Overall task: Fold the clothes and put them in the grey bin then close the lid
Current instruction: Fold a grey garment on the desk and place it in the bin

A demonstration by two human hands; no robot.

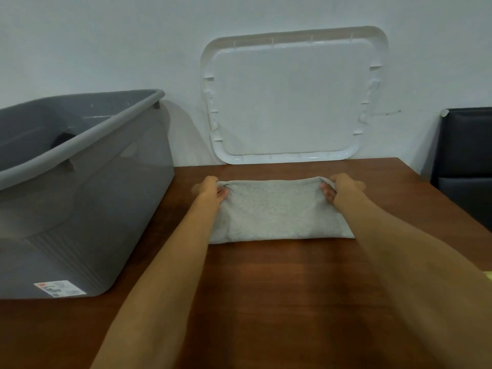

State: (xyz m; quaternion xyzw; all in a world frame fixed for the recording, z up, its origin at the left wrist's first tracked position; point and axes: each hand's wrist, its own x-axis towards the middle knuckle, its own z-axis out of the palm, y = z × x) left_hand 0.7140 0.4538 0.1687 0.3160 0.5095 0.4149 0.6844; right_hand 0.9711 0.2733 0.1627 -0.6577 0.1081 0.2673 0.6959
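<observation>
- A plain white wall [106,35] is rising beyond your fingers [223,193], filling the upper view.
- A brown wooden table [266,288] is spreading beneath your fingers and back toward you, reaching the wall at its far edge.
- A black padded seat [466,155] is standing right of your fingers, past the table's corner.
- Soft light is gleaming on the tabletop, nearer you than your fingers.

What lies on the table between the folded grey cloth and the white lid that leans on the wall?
Only bare table lies between the cloth and the lid; the head view shows it.
</observation>
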